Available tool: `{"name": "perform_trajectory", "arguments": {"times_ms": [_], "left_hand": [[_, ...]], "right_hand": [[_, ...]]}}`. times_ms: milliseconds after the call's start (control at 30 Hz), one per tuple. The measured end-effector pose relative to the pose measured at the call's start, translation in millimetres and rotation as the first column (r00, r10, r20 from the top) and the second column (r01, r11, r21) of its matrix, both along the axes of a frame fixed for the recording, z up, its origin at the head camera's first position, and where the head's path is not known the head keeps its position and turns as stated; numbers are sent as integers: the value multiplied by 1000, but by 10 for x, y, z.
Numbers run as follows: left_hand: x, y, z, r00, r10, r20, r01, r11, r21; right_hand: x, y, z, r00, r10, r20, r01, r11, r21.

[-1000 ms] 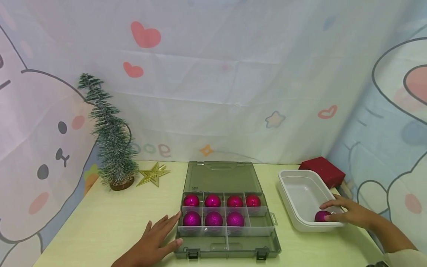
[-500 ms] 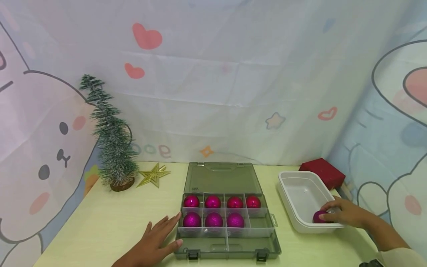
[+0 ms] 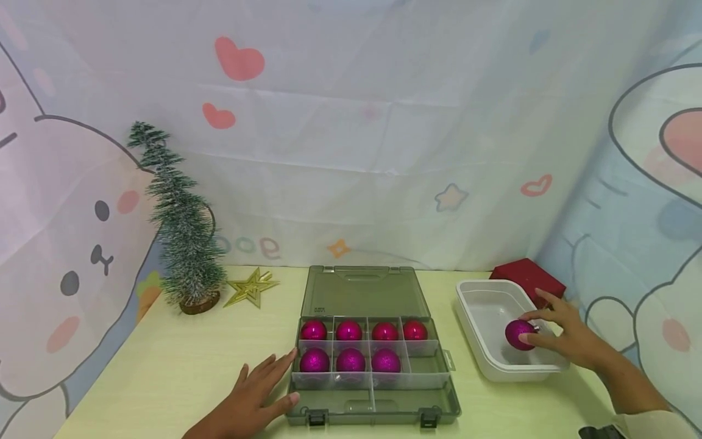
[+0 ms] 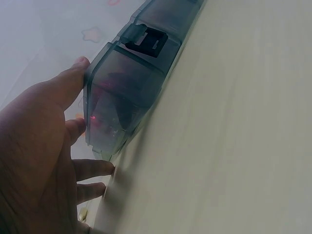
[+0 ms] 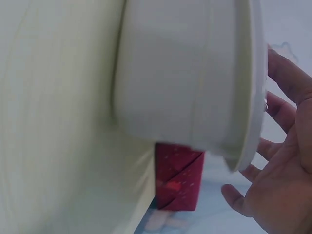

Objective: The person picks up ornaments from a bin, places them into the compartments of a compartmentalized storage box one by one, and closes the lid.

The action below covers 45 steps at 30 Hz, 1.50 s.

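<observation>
My right hand (image 3: 570,335) pinches a glittery purple Christmas bauble (image 3: 518,335) between thumb and fingers, over the white plastic tub (image 3: 482,341). In the right wrist view the tub wall (image 5: 165,73) hides the bauble. My left hand (image 3: 249,393) lies beside the divided organizer box (image 3: 375,419), fingers spread and straight, fingertips at its left side. The left wrist view has the thumb and a finger against the box's corner (image 4: 124,83). Shiny baubles (image 3: 348,331) fill the back row of the box, and glittery purple ones (image 3: 351,361) sit in three compartments of the middle row.
The box's lid (image 3: 366,294) lies folded back behind it. A small frosted Christmas tree (image 3: 186,238) and a gold star (image 3: 252,288) stand at the back left. Behind the tub is a dark red box (image 3: 526,277). A printed cloth (image 3: 384,134) hangs behind the table.
My right hand has taken hold of the purple bauble and raised it from the tub's near right corner, slightly left and up. The left hand has stayed in place.
</observation>
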<state>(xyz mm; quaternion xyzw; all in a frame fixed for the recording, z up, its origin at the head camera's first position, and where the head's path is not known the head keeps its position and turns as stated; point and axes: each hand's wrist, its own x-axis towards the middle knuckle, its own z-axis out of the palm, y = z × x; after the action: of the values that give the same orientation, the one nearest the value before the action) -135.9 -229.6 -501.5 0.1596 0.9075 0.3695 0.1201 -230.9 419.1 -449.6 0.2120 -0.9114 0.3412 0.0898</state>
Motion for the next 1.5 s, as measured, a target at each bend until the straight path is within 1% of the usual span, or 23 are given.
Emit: {"name": "perform_trajectory", "arguments": {"times_ms": [100, 133, 267, 333, 500, 700, 767, 900, 1000, 1167, 1300, 1400, 1500], "left_hand": [[-5, -9, -11, 1000, 3, 5, -3, 1000, -3], [-7, -11, -15, 1000, 4, 5, -4, 1000, -3], [-13, -21, -38, 1000, 3, 5, -3, 1000, -5], [-16, -23, -46, 1000, 3, 4, -3, 1000, -6], [-15, -18, -43, 1000, 2, 4, -2, 1000, -3], [-14, 2, -25, 1000, -4, -11, 4, 1000, -5], [-12, 8, -19, 1000, -6, -21, 6, 1000, -8], [-5, 9, -15, 1000, -2, -21, 2, 1000, -11], [-2, 1, -19, 1000, 3, -15, -3, 1000, -13], [-16, -2, -30, 1000, -1, -22, 1, 1000, -15], [-20, 4, -23, 1000, -5, -19, 5, 1000, -7], [-15, 9, -9, 1000, -4, -15, 4, 1000, -5], [-7, -7, -13, 1000, -3, -14, 3, 1000, -7]], "right_hand": [[23, -78, 50, 997, -18, -79, 20, 1000, 20], [35, -103, 64, 996, -31, -87, 34, 999, 27], [86, -194, 113, 995, -84, -62, 87, 995, 45], [106, -246, 123, 993, -102, -56, 104, 994, 37], [124, -364, 108, 991, -91, -99, 88, 996, -35], [200, -458, 105, 997, -57, -52, 49, 988, -146], [228, -483, 90, 997, -38, -65, 26, 985, -170], [254, -524, 49, 989, 13, -146, -40, 982, -183], [272, -558, 31, 980, 21, -199, -58, 982, -177], [314, -621, 13, 971, -39, -238, -10, 980, -199], [327, -681, 1, 959, -78, -274, 17, 976, -218], [324, -710, 1, 952, -86, -293, 30, 981, -189], [307, -732, 1, 943, -58, -329, 4, 987, -163]]}}
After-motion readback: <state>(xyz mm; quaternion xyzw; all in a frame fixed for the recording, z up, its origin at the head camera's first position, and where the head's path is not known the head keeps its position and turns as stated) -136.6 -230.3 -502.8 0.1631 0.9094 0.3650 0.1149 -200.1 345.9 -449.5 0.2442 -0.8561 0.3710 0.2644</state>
